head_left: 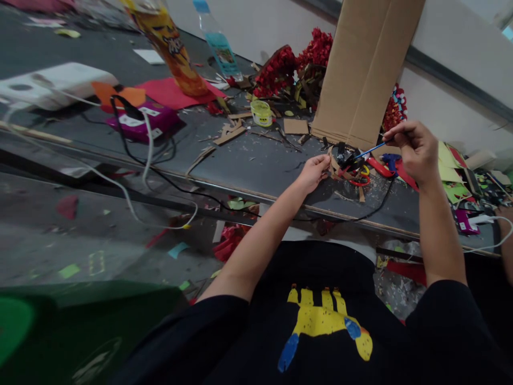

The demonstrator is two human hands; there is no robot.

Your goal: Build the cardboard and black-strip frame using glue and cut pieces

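Note:
My right hand (417, 149) is raised over the table, pinching a thin blue stick (371, 152). The stick slants down to the left, its lower end near a small black piece (348, 159). Lower and to the left, my left hand (315, 172) has thumb and fingers closed on the edge of a thin brown cardboard strip (333, 160). Between the hands lie scissors with red and yellow handles (360, 181). A red and blue tool (387, 164) lies under my right hand, partly hidden by it.
Behind my hands stands a tall cardboard panel (364, 69), beside red crumpled-paper shapes (276, 69). Leftward are a tub (261, 113), a drink bottle (172, 48), a blue-liquid bottle (224, 51) and a purple power strip (148, 120). A black cord (192, 191) runs along the table edge.

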